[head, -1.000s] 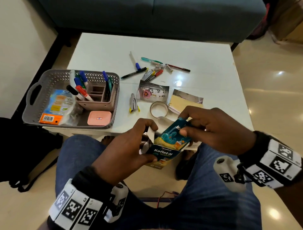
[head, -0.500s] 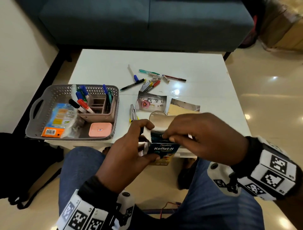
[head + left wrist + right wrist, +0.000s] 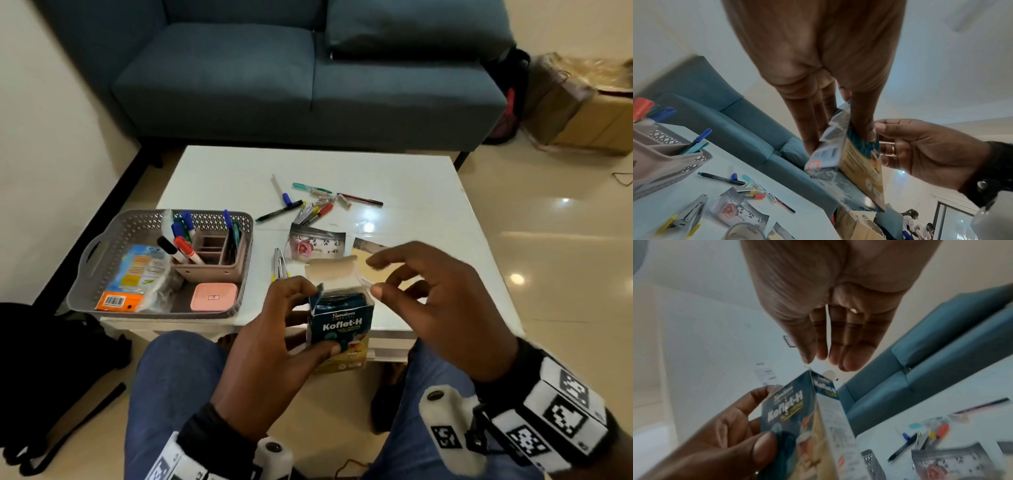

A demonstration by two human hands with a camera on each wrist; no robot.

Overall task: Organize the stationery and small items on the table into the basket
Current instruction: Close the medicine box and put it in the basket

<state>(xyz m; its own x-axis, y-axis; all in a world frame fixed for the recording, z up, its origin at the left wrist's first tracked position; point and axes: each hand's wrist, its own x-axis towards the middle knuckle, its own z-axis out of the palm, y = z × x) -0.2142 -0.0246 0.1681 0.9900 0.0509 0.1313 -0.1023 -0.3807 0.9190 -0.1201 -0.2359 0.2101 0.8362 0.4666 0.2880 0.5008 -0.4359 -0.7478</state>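
Observation:
My left hand (image 3: pixel 294 329) grips a dark blue and yellow Koflet-H carton (image 3: pixel 342 329) upright over my lap at the table's near edge, thumb on its front. The carton's (image 3: pixel 797 415) top flap stands open and a sachet sits inside. My right hand (image 3: pixel 414 277) hovers just right of the carton top with loosely bent fingers, holding nothing. The grey basket (image 3: pixel 102 240) stands at the table's left front, holding a pink organiser with markers (image 3: pixel 209 253), a pink case (image 3: pixel 214 296) and a plastic packet (image 3: pixel 137 274).
Loose pens and markers (image 3: pixel 308 202) lie mid-table, with a zip pouch (image 3: pixel 317 243), a stapler (image 3: pixel 280 265) and a yellow pad (image 3: pixel 373 253) nearer me. A blue sofa (image 3: pixel 308 75) stands behind the white table (image 3: pixel 428 212). A black bag (image 3: pixel 51 359) lies on the floor, left.
My right hand pushed a sachet into the carton, then let go and drew back to the right. The carton now stands upright with its flap open. The head view tilted up.

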